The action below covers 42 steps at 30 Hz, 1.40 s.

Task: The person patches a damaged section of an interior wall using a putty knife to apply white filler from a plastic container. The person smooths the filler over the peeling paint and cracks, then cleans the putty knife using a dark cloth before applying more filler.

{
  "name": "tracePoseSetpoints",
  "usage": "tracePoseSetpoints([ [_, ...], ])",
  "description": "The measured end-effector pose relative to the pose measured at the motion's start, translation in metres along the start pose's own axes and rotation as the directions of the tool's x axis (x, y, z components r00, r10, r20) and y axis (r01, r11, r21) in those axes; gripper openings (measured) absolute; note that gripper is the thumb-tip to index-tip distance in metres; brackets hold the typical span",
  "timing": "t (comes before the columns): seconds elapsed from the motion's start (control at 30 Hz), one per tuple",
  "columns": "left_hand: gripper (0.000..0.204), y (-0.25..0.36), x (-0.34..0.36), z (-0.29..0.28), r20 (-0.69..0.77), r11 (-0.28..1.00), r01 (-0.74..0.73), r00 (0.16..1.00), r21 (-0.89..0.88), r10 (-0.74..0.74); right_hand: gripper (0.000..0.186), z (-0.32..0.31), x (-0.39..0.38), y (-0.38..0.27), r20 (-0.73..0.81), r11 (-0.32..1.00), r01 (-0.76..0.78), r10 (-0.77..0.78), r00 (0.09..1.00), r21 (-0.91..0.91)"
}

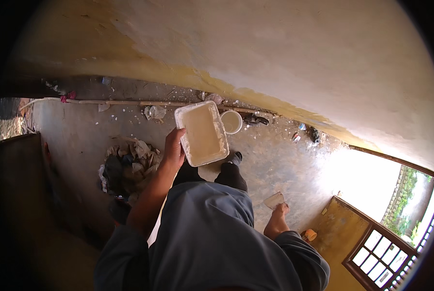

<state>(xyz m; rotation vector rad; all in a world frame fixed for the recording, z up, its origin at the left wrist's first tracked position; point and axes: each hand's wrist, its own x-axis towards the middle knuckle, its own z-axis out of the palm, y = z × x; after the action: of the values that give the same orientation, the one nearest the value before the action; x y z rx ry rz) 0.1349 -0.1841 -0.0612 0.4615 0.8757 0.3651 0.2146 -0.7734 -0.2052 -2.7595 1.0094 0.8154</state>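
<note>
My left hand [175, 145] grips the left side of a rectangular white plastic tub [202, 133], held over my feet, with a pale cream mixture inside and smeared rims. Low on the right, my right hand [281, 213] is closed on a flat, pale spreader [274, 199], its blade pointing forward. Just right of the tub, a round white bucket [231, 122] stands on the floor.
A wall with peeling yellow paint [275, 58] rises ahead, with a long pole [129, 103] and scattered debris along its foot. Crumpled rubbish [129, 165] lies left. Right are a bright doorway, a windowed wall [333, 228] and an orange container [310, 235].
</note>
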Motion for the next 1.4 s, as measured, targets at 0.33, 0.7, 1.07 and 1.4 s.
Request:
tracePoseSetpoints([
  [0.33, 0.046, -0.19, 0.021, -0.029, -0.29, 0.998, 0.056, 0.955, -0.02, -0.06, 0.044, -0.036, 0.12, -0.077, -0.022, 0.889, 0.224, -0.235, 0.972, 0.399],
  [0.7, 0.047, -0.324, 0.148, -0.071, -0.371, 0.988, -0.021, 0.928, -0.153, -0.038, 0.032, 0.122, 0.167, -0.29, 0.273, 0.785, 0.602, -0.617, 0.738, 0.147],
  [1.07, 0.038, -0.33, 0.232, -0.117, -0.219, 0.993, -0.082, 0.971, 0.079, 0.097, 0.024, 0.261, 0.154, -0.354, 0.354, 0.556, 0.824, -0.797, 0.49, 0.112],
  [1.4, 0.038, -0.39, 0.272, -0.145, -0.081, 0.968, -0.001, 0.996, 0.249, 0.022, 0.057, 0.291, 0.233, -0.365, -0.066, 0.761, 0.648, -0.645, 0.761, 0.041],
])
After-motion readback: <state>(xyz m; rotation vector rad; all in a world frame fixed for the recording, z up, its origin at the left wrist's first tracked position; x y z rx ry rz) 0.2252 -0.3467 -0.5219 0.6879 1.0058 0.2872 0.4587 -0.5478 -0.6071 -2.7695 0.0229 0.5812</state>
